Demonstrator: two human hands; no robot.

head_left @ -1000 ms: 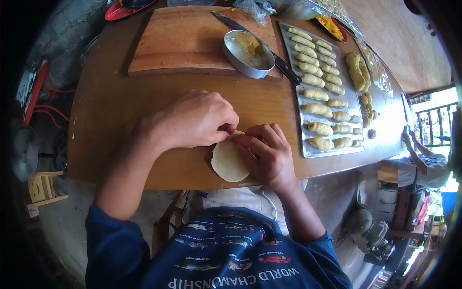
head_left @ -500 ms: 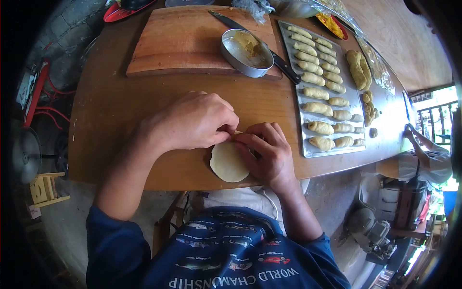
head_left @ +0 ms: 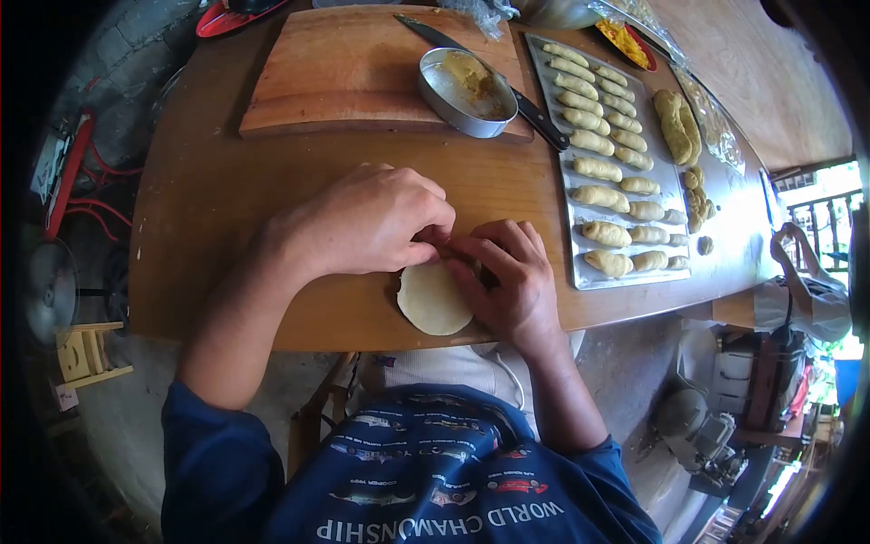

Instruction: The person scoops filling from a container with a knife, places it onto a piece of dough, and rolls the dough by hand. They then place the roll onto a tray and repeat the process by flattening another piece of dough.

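The left hand (head_left: 385,222) is bare and half closed, its curled fingertips pinching the far edge of a smooth, pale, flat dough disc (head_left: 435,299) at the tabletop's near edge; the right hand (head_left: 512,281) grips the same edge between thumb and bent fingers. Beyond them, a thick, reddish, grained wooden board (head_left: 344,77) carries a round metal tin (head_left: 468,93) smeared with yellowish paste, tilted against a black-handled knife (head_left: 544,122). To the right, a shiny metal tray (head_left: 589,276) holds plump, ridged dough rolls (head_left: 601,198) in rows, with a thick folded dough piece (head_left: 675,127) beside it. The left wrist bends inward, knuckles up, the forearm slanting from lower left; the right forearm rises from lower right, its fingers meeting the left's. The brown wooden tabletop (head_left: 208,208) is smooth and glossy, with window glare at right. Around it are a rough grey block wall (head_left: 127,50) and red metal frame (head_left: 77,172) at left, and a greyish machine (head_left: 698,431) and another person (head_left: 807,290) at right.
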